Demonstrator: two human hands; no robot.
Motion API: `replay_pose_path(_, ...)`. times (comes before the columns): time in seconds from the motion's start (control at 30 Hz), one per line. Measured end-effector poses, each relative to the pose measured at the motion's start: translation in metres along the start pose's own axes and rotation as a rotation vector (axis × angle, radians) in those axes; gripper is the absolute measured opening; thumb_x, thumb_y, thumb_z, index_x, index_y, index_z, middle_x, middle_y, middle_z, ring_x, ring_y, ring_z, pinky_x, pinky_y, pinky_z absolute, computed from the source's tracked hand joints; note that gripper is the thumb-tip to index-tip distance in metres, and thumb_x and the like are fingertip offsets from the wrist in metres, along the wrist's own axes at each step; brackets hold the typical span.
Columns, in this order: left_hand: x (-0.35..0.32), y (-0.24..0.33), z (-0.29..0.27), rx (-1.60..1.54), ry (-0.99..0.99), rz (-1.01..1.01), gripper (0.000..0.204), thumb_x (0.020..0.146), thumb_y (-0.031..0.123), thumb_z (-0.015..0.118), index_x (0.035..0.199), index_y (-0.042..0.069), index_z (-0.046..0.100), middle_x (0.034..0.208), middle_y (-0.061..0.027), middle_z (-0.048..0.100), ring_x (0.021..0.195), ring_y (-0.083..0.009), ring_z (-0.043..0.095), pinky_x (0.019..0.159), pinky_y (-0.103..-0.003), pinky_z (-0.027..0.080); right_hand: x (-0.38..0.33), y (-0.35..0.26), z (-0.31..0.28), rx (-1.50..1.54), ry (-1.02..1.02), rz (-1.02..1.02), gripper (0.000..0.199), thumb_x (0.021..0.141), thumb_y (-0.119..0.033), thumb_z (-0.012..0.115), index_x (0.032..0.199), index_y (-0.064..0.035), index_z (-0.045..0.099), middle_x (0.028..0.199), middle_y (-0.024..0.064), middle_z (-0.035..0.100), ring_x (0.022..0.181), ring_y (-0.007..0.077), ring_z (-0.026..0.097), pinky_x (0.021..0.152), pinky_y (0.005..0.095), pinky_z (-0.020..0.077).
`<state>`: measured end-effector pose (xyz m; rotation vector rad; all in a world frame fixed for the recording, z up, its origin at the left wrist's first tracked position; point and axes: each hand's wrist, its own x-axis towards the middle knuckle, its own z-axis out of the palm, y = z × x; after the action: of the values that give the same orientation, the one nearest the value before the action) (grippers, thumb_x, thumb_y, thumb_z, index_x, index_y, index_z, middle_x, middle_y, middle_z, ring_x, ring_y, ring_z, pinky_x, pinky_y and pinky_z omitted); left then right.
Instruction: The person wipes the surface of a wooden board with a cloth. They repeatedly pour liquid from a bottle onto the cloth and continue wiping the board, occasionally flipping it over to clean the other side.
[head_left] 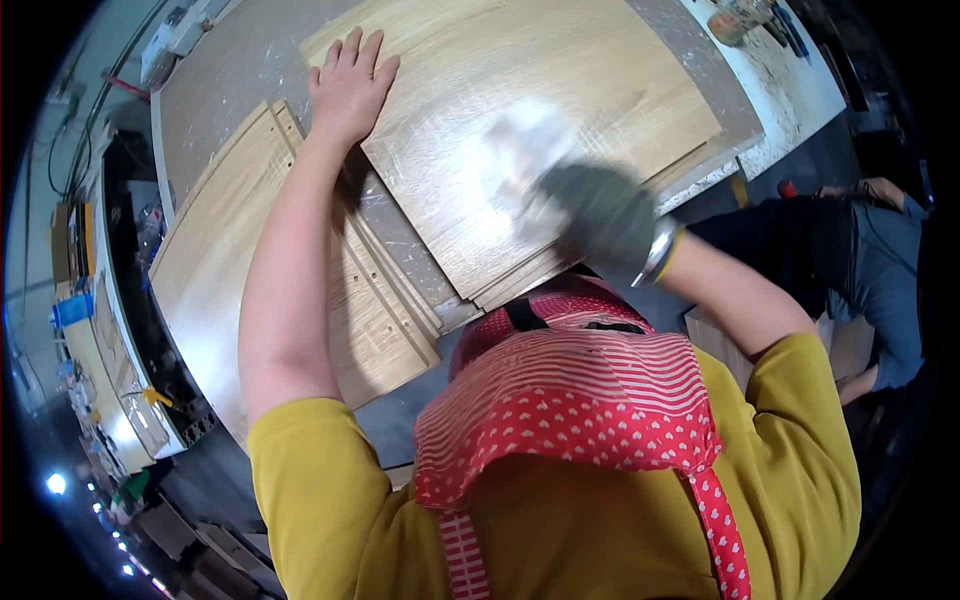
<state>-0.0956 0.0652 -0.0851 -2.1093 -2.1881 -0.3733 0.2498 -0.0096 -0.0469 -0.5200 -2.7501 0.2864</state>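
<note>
Panel (620,75) (flat, wood-grained) lies under splayed left hand (350,88).

Left hand (351,92) flat, fingers (371,48) spread, gloved right hand (606,214) blurred, grip unclear

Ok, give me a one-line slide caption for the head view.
Bare left hand spread on a wood-grain panel; gloved right hand, motion-blurred, at a white cloth-like wad above it.
</note>
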Motion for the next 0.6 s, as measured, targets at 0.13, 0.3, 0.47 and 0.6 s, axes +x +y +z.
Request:
replay_pose_path(0.13, 0.008, 0.006, 0.001, 0.085, -0.038, 0.050, 0.056, 0.098, 0.047, 0.038, 0.147, 0.021, 0.037, 0.154, -0.0100, 0.033, 0.141, -0.0314, 0.030, 0.113, -0.053, 0.023, -0.060, 0.047, -0.016, -0.270, -0.028, 0.303, 0.049, 0.078, -0.025, 0.066, 0.123, -0.0068, 0.058, 0.128, 0.0230, 0.053, 0.119, 0.0311, 0.054, 0.101, 0.0399, 0.0422)
replay_pose_path(0.3, 0.024, -0.027, 0.018, -0.154, -0.126, 0.130, 0.054, 0.100, 0.036, 0.039, 0.149, 0.013, 0.035, 0.154, -0.0142, 0.033, 0.142, -0.0307, 0.028, 0.117, -0.045, 0.018, 0.008, -0.060, 0.044, 0.155, 0.024, 0.256, 0.022, 0.089, -0.020, 0.053, 0.104, -0.0059, 0.061, 0.106, 0.0145, 0.059, 0.096, 0.0299, 0.059, 0.082, 0.0390, 0.0471)
replay_pose_path(0.47, 0.024, -0.026, 0.001, 0.066, -0.084, 0.190, 0.051, 0.103, 0.034, 0.033, 0.148, 0.010, 0.035, 0.152, -0.0172, 0.034, 0.139, -0.0342, 0.033, 0.112, -0.042, 0.028, -0.057, 0.016, -0.036, -0.051, 0.199, 0.603, 0.024, 0.085, -0.022, 0.057, 0.102, -0.0083, 0.064, 0.098, 0.0099, 0.066, 0.091, 0.0251, 0.065, 0.075, 0.0371, 0.0527)
replay_pose_path(0.6, 0.044, 0.055, -0.008, 0.165, -0.112, 0.342, 0.051, 0.101, 0.033, 0.038, 0.145, 0.008, 0.038, 0.151, -0.0180, 0.035, 0.138, -0.0355, 0.034, 0.112, -0.046, 0.028, -0.038, 0.038, 0.026, -0.060, 0.553, 0.580, 0.018, 0.066, -0.016, 0.068, 0.082, -0.0056, 0.068, 0.065, 0.0122, 0.065, 0.061, 0.0316, 0.066, 0.054, 0.0425, 0.0527)
